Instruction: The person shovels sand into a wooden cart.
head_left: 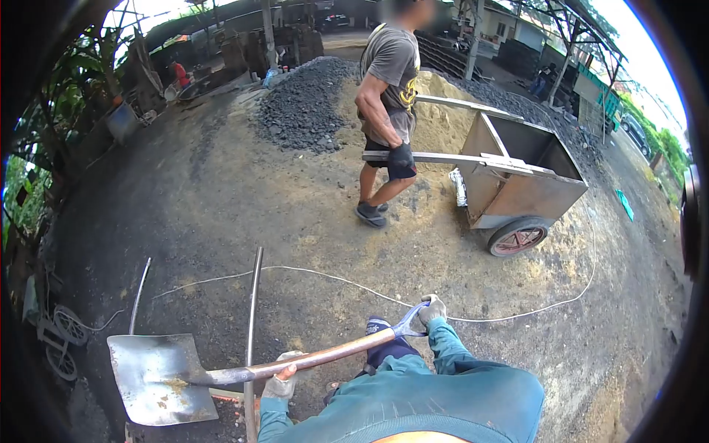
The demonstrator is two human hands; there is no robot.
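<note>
A shovel [310, 358] lies across the front of my body, its broad worn metal blade at the lower left. My left hand [281, 375], in a light glove with some bare fingertip showing, is closed round the lower part of the wooden shaft. At the upper end, my right hand [433, 308] grips the blue D-shaped handle, also gloved. A metal pole [255, 310] passes close to my left hand, beneath the shaft. Another thin metal bar [140, 295] rises behind the blade. The blade carries a brownish smear and no load.
Ahead, a person [391, 81] holds the long handles of a two-wheeled metal cart [528, 181]. Piles of dark gravel [306, 103] and sand [443, 122] stand behind. A pale cable [347, 279] snakes over the ground. Small spoked wheels [68, 325] are at the left.
</note>
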